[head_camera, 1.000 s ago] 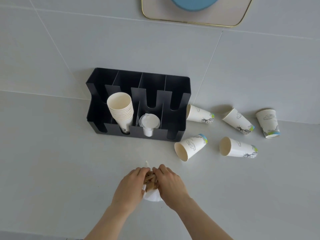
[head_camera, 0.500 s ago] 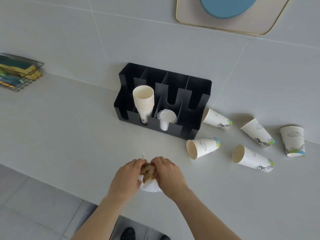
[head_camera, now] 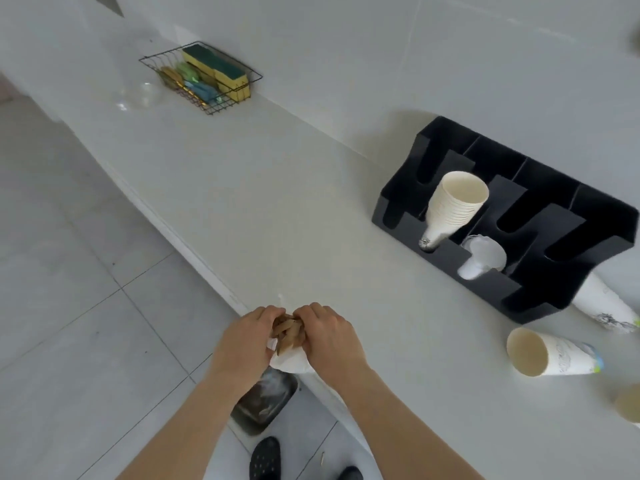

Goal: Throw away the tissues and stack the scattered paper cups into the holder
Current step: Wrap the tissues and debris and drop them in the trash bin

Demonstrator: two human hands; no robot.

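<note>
Tissue step in hand. Left hand and right hand, fingers closed together around crumpled white and brown tissues at the pale worktop edge, above a dark floor bin; next: release into it. Black compartmented holder has one nested stack of cream paper cups; loose printed paper cup lies right.

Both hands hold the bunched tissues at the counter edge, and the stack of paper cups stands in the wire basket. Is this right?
Not quite. In the head view both hands, left hand and right hand, do hold the bunched tissues at the counter edge, but the stack of paper cups stands in the black holder. The wire basket holds sponges.
</note>
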